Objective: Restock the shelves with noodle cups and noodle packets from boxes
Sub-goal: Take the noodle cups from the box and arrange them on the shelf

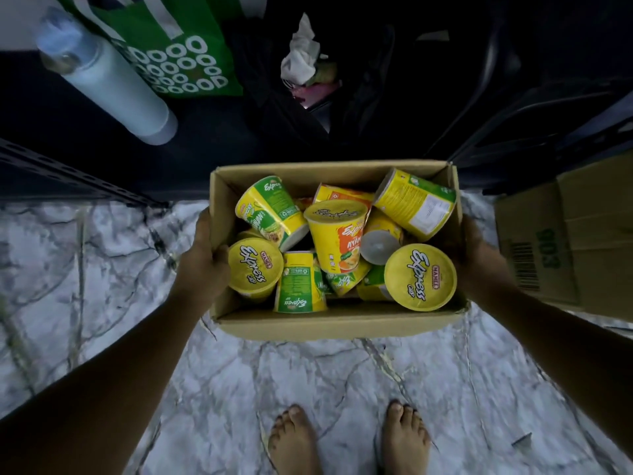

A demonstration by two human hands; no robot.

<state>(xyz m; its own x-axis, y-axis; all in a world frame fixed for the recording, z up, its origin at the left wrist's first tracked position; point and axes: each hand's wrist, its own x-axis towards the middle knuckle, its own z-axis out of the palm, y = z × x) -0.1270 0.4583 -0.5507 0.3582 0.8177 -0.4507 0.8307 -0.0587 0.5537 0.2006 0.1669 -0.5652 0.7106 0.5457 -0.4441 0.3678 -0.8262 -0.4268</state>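
Cardboard box (pixel 335 323) of noodle cups (pixel 420 276), left hand (pixel 202 258) and right hand (pixel 481 260) gripping its sides.

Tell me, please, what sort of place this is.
Probably a home storage corner or small storeroom, not a shop aisle. The person stands on bare feet on a marble-patterned floor, and a dark metal shelf holds a water bottle and a green shopping bag, near a box of noodle cups.
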